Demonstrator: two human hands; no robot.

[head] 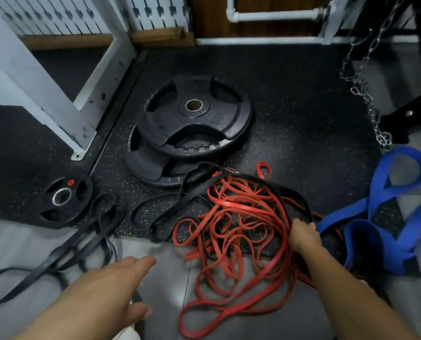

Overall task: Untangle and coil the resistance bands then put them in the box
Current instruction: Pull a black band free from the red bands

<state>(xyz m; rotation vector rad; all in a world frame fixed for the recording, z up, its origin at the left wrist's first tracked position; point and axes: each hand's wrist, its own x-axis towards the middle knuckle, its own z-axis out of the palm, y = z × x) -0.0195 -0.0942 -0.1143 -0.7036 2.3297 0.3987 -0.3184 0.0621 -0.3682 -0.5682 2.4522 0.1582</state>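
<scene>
A tangled heap of red resistance bands [238, 231] lies on the floor in front of me, with a wide black band [293, 192] looped over its far side. My right hand [302, 234] grips the black band at the right edge of the heap. My left hand [111, 285] hovers over the grey floor left of the heap, fingers straight, holding nothing. More black bands [64, 251] trail along the floor at the left. A wide blue band [386, 212] lies at the right. No box is in view.
Two stacked black weight plates [194, 126] sit on the speckled rubber mat beyond the heap, and a small plate [64, 200] lies at the left. A white rack leg [64, 114] stands at the far left. A metal chain [366, 94] hangs at the right.
</scene>
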